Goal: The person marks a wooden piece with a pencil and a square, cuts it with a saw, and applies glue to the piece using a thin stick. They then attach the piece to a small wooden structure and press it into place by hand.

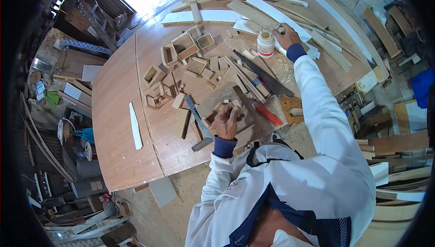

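My left hand (226,121) is closed around a small wooden piece (236,104) near the table's front edge. My right hand (287,36) is pinched beside the mouth of a white jar (265,44) with a red-marked label; what its fingers hold is too small to make out. A blue-grey metal square (198,116) lies left of my left hand. To its right are a red-handled tool (268,114) and a handsaw (263,72) with a wooden handle. Small open wooden boxes (185,45) stand beyond my left hand.
Wood strips and white boards (201,16) lie along the table's far side. A pointed white strip (135,125) is on the left of the brown table (113,147). Stacked planks (403,174) stand at the right, and a grey board (162,191) is below the table's front edge.
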Demonstrator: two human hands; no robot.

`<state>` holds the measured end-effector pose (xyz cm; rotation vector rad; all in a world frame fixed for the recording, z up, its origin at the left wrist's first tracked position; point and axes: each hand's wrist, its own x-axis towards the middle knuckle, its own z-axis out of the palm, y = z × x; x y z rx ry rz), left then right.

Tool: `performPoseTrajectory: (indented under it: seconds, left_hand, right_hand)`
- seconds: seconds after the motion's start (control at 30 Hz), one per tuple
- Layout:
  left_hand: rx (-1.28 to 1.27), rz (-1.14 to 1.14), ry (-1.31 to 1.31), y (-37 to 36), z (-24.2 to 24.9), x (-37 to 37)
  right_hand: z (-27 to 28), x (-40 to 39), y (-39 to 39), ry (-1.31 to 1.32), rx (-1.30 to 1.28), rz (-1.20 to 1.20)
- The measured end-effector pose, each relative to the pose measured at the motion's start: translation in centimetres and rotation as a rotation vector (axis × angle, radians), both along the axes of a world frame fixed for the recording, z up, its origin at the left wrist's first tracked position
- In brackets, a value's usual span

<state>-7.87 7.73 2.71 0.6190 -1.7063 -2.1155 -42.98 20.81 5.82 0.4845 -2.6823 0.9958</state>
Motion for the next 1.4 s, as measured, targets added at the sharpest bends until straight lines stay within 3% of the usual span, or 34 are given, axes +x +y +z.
performPoseTrajectory:
  seconds: [0.1,0.13,0.3,0.43,0.5,0.53,0.6,0.7,0.93,1.0,1.17,1.27,1.33,1.4]
  left_hand:
    - [0.006,0.004,0.013,0.4,-0.3,0.4]
    - [0.005,0.010,0.013,0.4,-0.6,0.5]
    - [-0.016,-0.007,-0.018,0.4,-0.9,0.7]
    - [-0.024,0.012,-0.018,0.4,-0.5,0.4]
    - [-0.021,-0.004,-0.006,0.3,-0.1,0.1]
    - [-0.019,-0.006,-0.005,0.3,0.0,-0.2]
    - [-0.052,-0.025,-0.011,0.0,0.3,-1.0]
    - [-0.117,-0.117,0.005,-0.7,1.3,-2.4]
    - [-0.101,-0.136,0.079,-1.0,4.0,-5.0]
    - [-0.084,-0.134,0.095,-0.8,4.6,-5.3]
    - [-0.100,-0.178,0.094,-1.0,4.8,-5.2]
    - [-0.090,-0.193,0.115,-1.1,4.3,-4.9]
    - [-0.079,-0.193,0.121,-1.1,4.7,-4.6]
    - [-0.037,-0.214,0.042,-1.0,5.3,-4.2]
  right_hand:
    - [0.9,-1.7,-1.3,-0.022,0.086,-0.004]
    - [1.3,-1.4,-1.5,0.028,-0.019,-0.007]
    - [3.8,-1.1,-0.6,0.191,-0.011,-0.050]
    - [5.0,0.0,3.2,0.342,-0.251,-0.109]
    - [5.2,1.7,5.3,0.161,-0.634,-0.064]
    - [4.8,2.6,6.3,0.162,-0.632,-0.065]
    - [4.0,4.7,8.2,-0.221,-1.047,0.053]
    - [2.8,9.5,9.9,-0.425,-1.179,0.160]
    - [0.9,19.6,10.8,-0.641,-1.087,0.241]
    - [0.1,21.2,10.9,-0.529,-0.961,0.323]
    - [0.0,23.6,10.9,-0.524,-0.976,0.197]
    - [0.4,24.2,10.6,-0.391,-0.817,0.222]
    - [0.9,24.6,10.2,-0.143,-0.590,0.206]
    - [1.0,25.1,10.0,-0.095,-0.582,0.196]
